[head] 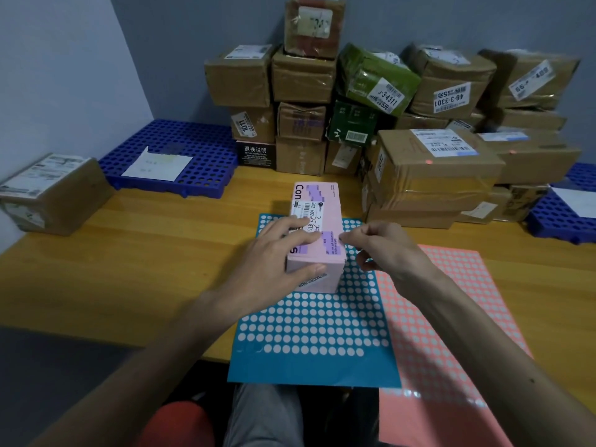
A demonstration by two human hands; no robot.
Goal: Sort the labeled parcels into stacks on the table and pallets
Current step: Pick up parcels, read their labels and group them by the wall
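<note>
Sitting at a yellow wooden table (pixel 145 262) that is filling the middle of the frame, and facing a tall heap of brown and green parcels (pixel 429 162) piled against the wall in the upper right. Flanking that heap are a blue pallet (pixel 206 150) in the upper left, carrying only a sheet of paper (pixel 158 166), and a second blue pallet (pixel 554 221) at the right edge. Sitting alone at the far left: a lone brown parcel (pixel 54 195). Lying nearer, at lower centre: a blue dotted mat (pixel 316 333), with a pink dotted mat (pixel 451 317) just beside it on the right.

Seemingly checking one parcel before placing it, with most of the heap not yet sorted. Resting on the far part of the blue dotted mat, centre frame, label (pixel 306 217) up: the pink parcel (pixel 322 201). Next, probably calling for a firm hold on both sides, a clean lift, and a carry to whichever stack is matching the handwritten label.

Reaching in from lower left, the left hand (pixel 277 253) is laying near-straight fingers across the parcel's top, thumb pressing its near end. Coming in from lower right, the right hand (pixel 387 250) is curling its fingers, tips at the parcel's right upper edge; not possible to tell whether it is pinching anything.
</note>
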